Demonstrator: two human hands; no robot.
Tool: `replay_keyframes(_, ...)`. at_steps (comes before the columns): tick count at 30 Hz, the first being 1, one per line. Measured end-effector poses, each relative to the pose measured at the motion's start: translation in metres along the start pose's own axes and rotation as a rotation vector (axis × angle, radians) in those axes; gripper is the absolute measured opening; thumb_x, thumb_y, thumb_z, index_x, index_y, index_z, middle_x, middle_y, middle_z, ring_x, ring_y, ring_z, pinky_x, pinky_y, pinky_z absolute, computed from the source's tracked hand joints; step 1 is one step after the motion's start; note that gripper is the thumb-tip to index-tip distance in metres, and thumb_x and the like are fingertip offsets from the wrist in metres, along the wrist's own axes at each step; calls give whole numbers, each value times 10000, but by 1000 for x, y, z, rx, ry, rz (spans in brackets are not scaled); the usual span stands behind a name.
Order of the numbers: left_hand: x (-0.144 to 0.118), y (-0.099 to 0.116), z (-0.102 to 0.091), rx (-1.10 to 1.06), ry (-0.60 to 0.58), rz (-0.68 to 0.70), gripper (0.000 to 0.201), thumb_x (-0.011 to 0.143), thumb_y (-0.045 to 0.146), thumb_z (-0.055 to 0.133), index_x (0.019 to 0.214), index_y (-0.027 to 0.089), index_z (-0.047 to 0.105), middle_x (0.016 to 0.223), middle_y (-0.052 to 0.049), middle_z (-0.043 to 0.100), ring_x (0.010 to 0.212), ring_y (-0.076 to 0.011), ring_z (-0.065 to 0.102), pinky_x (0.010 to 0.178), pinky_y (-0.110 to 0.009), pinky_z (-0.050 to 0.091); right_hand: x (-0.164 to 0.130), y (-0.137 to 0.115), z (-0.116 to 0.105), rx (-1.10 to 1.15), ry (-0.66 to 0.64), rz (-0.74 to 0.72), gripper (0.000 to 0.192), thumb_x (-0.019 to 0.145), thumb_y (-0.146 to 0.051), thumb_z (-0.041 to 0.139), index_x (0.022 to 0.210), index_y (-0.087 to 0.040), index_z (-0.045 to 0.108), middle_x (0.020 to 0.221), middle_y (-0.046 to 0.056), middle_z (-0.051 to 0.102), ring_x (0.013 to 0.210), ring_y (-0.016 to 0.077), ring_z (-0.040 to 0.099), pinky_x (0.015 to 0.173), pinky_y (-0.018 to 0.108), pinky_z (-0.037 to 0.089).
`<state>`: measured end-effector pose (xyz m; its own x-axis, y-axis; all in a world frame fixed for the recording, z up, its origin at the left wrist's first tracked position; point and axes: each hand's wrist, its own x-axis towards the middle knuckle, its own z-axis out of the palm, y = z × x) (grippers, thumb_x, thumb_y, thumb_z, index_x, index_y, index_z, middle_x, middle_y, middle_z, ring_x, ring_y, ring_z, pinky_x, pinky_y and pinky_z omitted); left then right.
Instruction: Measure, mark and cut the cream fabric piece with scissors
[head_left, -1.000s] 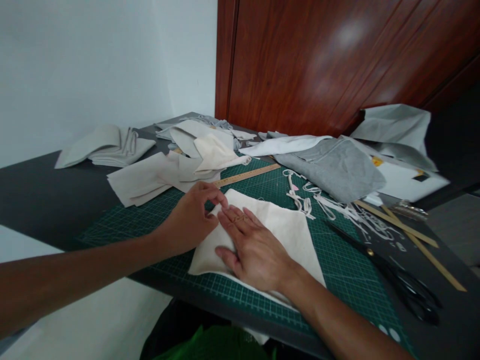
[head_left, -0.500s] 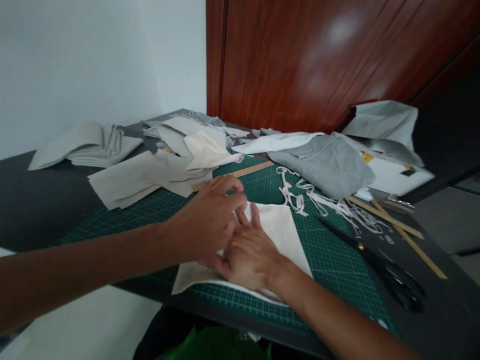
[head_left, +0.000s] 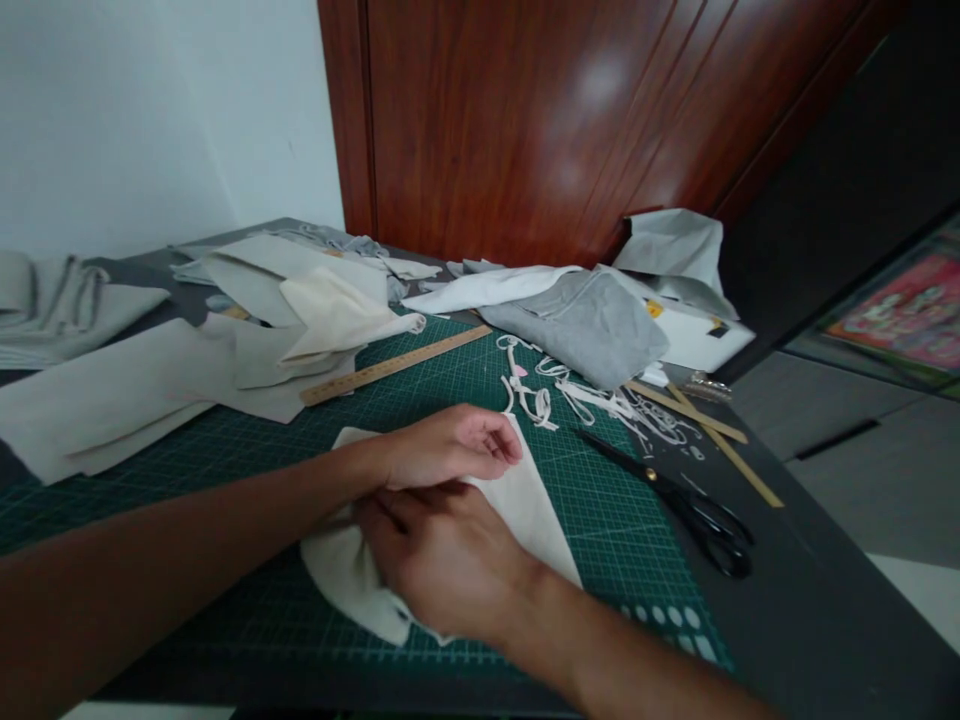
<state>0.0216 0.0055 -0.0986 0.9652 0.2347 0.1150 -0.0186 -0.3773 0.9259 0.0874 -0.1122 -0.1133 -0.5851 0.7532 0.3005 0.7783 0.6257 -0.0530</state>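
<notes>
A cream cloth piece (head_left: 529,510) lies on the green cutting mat (head_left: 600,545), with its near left part bunched and rumpled. My right hand (head_left: 454,560) is closed on this cloth, its fingertips tucked out of sight beneath my left wrist. Just beyond it, my left hand (head_left: 457,445) rests over the cloth with its fingers curled in; whether anything is between them is hidden. The two hands overlap, left over right.
Black scissors (head_left: 675,505) lie to the right, near white cords (head_left: 600,395) and crossed wooden strips (head_left: 705,430). A wooden ruler (head_left: 397,365) lies beyond my hands. Light fabric pieces (head_left: 112,385) spread left; grey cloth (head_left: 577,325) is at the back.
The view has swung right. My left hand has turned and curled its fingers, and my right hand has gone from lying spread on the cloth to closing on it, rumpling its left part.
</notes>
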Motion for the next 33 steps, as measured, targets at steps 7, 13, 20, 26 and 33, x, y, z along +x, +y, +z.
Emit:
replay_keyframes(7, -14, -8, 22, 413, 122, 241, 136, 866, 181, 597, 965, 165, 687, 1072, -90, 698, 1023, -223, 656, 953, -367, 522, -56, 10, -37, 122, 357, 187, 209, 977, -123, 534, 1010, -145, 739, 751, 57, 743, 613, 199, 688, 599, 327, 550)
replay_keyframes(13, -33, 11, 36, 859, 37, 226, 290, 946, 263, 548, 1194, 170, 667, 1316, -136, 640, 1274, -307, 574, 1150, -477, 428, -78, 75, -55, 200, 92, 811, 339, 966, -384, 647, 1143, -99, 695, 939, 148, 772, 811, 288, 737, 698, 394, 575)
replay_keyframes(20, -39, 10, 36, 939, -82, 250, 566, 995, 450, 485, 1497, 189, 506, 1608, -196, 462, 1516, -365, 409, 1282, -530, 244, -57, 115, -63, 481, -95, 665, 260, 1025, -311, 525, 1129, -153, 703, 1048, 90, 774, 855, 202, 756, 729, 305, 602)
replay_keyframes(26, -40, 12, 28, 911, -176, 251, 648, 1007, 487, 456, 1590, 208, 408, 1697, -207, 324, 1586, -374, 286, 1307, -544, 193, -18, 158, -48, 292, -153, 520, 396, 930, -46, 571, 1278, -192, 693, 1083, 66, 755, 956, 193, 713, 943, 349, 521)
replay_keyframes(33, -42, 9, 27, 858, -185, 216, 639, 1032, 494, 420, 1616, 240, 369, 1725, -176, 264, 1612, -335, 210, 1321, -529, 172, -7, 193, -68, 24, -53, 767, 176, 1029, -197, 545, 1149, -111, 642, 1163, 250, 738, 1127, 364, 674, 933, 442, 470)
